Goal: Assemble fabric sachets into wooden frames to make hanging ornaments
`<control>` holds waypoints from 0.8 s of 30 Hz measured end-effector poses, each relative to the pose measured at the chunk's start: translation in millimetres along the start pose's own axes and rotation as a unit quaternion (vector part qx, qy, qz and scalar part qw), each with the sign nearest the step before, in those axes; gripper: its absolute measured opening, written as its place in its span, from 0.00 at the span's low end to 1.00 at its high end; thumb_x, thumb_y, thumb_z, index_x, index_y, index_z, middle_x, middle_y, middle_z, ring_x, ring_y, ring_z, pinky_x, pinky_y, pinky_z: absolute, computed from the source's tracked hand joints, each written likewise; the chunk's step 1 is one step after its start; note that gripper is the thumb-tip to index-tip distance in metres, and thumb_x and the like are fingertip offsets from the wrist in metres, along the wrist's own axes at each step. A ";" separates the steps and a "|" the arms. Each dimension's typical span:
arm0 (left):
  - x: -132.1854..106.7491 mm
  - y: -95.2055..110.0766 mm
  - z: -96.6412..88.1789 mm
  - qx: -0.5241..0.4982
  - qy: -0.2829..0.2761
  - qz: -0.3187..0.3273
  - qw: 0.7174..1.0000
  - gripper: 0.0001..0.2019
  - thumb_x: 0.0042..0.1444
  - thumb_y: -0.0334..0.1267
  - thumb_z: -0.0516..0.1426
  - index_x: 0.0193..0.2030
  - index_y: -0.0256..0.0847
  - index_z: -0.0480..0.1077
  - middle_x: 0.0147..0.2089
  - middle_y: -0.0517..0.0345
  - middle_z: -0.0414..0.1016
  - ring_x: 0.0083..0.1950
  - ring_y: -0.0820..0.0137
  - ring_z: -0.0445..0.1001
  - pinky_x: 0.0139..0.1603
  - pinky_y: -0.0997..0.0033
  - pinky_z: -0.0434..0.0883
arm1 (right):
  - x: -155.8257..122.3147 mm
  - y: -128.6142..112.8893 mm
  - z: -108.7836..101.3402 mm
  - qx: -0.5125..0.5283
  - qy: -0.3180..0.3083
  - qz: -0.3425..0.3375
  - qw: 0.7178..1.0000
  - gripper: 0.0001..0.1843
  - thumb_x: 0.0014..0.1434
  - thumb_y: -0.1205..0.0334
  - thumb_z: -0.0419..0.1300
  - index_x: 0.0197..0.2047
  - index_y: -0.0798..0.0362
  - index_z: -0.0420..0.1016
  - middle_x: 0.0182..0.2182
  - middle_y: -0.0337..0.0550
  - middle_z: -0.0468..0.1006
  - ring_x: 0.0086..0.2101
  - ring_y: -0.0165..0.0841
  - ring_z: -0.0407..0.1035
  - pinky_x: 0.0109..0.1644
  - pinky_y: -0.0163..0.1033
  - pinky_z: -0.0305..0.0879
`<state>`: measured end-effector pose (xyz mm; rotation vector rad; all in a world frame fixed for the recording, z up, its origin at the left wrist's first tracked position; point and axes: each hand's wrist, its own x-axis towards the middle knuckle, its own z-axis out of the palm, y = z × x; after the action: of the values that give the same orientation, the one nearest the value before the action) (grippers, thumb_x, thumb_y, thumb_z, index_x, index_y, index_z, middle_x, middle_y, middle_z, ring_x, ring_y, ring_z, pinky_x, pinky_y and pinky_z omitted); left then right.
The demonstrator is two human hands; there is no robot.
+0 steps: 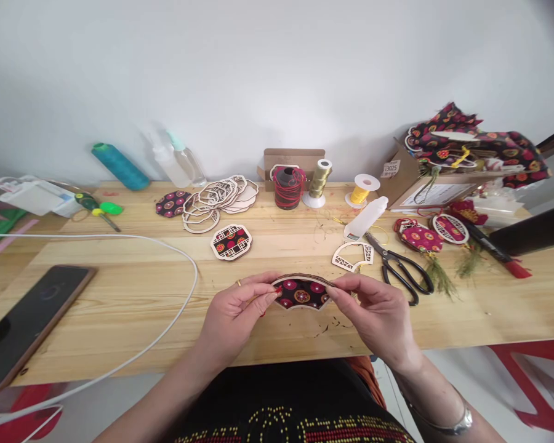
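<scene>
A fan-shaped piece of dark flowered fabric with a pale wooden rim is held above the table's front edge. My left hand pinches its left end, and a bit of red shows at those fingertips. At the other end, my right hand grips it between thumb and fingers. Beyond the right hand lies a fan-shaped wooden frame, close to black-handled scissors and a white squeeze bottle. A wooden-framed fabric piece rests behind the left hand.
Cut wooden frames are piled toward the back. Spools of red cord, gold thread and yellow thread stand near the wall. A white cable curves beside a phone. A cardboard box holds fabric.
</scene>
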<state>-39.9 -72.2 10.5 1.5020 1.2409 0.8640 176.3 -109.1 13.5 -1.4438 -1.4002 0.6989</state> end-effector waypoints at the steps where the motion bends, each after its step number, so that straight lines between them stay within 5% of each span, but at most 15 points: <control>1: 0.0 -1.4 -0.1 -0.006 0.005 0.003 1.000 0.07 0.54 0.38 0.59 0.35 0.44 0.80 0.53 0.50 0.78 0.54 0.62 0.76 0.54 0.59 0.74 | 1.0 -0.1 -0.5 -0.007 0.004 -0.007 1.000 0.05 0.55 0.60 0.63 0.29 0.50 0.78 0.23 0.37 0.78 0.25 0.28 0.69 0.28 0.36 0.68; 4: -0.8 -4.4 -2.0 -0.012 0.051 0.022 0.998 0.06 0.53 0.38 0.60 0.34 0.43 0.79 0.58 0.51 0.73 0.59 0.61 0.72 0.57 0.59 0.71 | 4.0 -0.5 -1.8 -0.024 0.024 -0.031 0.999 0.04 0.56 0.61 0.63 0.30 0.49 0.77 0.24 0.36 0.78 0.25 0.28 0.69 0.30 0.36 0.68; 7: -2.5 -3.8 -4.3 -0.023 0.078 0.019 0.996 0.06 0.53 0.39 0.61 0.34 0.43 0.79 0.55 0.50 0.76 0.55 0.61 0.74 0.47 0.64 0.77 | 6.9 -1.1 -1.5 -0.048 0.046 -0.057 0.996 0.03 0.56 0.62 0.63 0.31 0.49 0.77 0.24 0.36 0.77 0.26 0.28 0.69 0.30 0.36 0.67; 10: -3.9 0.1 -5.1 -0.046 0.056 -0.011 0.997 0.06 0.53 0.39 0.60 0.33 0.43 0.79 0.47 0.50 0.79 0.45 0.63 0.78 0.32 0.71 0.77 | 10.4 -1.6 0.0 -0.096 0.063 -0.093 0.989 0.03 0.57 0.63 0.62 0.31 0.50 0.76 0.23 0.35 0.76 0.25 0.28 0.68 0.29 0.36 0.66; 13: -4.1 4.1 -4.1 -0.072 0.015 -0.033 0.997 0.06 0.52 0.38 0.60 0.32 0.43 0.79 0.45 0.51 0.81 0.40 0.66 0.78 0.28 0.73 0.75 | 14.5 -1.5 1.3 -0.168 0.070 -0.174 0.968 0.03 0.58 0.67 0.60 0.33 0.51 0.74 0.25 0.37 0.77 0.27 0.29 0.70 0.32 0.37 0.67; 15: -4.0 5.6 -2.9 -0.086 -0.007 -0.054 0.995 0.06 0.52 0.38 0.60 0.32 0.43 0.79 0.45 0.52 0.81 0.39 0.67 0.78 0.27 0.73 0.73 | 16.9 -1.8 2.7 -0.251 0.065 -0.258 0.931 0.04 0.59 0.70 0.59 0.34 0.53 0.74 0.27 0.41 0.78 0.30 0.32 0.71 0.35 0.40 0.68; 20: -7.3 4.9 -0.4 -0.103 -0.074 -0.074 0.989 0.06 0.53 0.38 0.60 0.32 0.44 0.79 0.51 0.51 0.79 0.43 0.66 0.78 0.29 0.73 0.72 | 16.2 -9.2 16.0 -0.474 -0.022 -0.400 0.784 0.10 0.58 0.75 0.53 0.34 0.57 0.75 0.26 0.46 0.77 0.29 0.35 0.67 0.36 0.44 0.64; 24: -10.9 0.6 -2.7 -0.083 -0.079 -0.082 0.990 0.07 0.53 0.39 0.59 0.33 0.44 0.79 0.54 0.52 0.77 0.44 0.64 0.78 0.29 0.71 0.71 | 9.0 -16.7 37.8 -0.524 -0.040 -0.438 0.729 0.14 0.57 0.77 0.49 0.28 0.57 0.74 0.21 0.45 0.72 0.27 0.35 0.63 0.38 0.46 0.61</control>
<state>-44.8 -82.1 12.4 1.2905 1.1301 0.7088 137.2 -93.4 16.8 -1.2177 -2.4462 -0.8091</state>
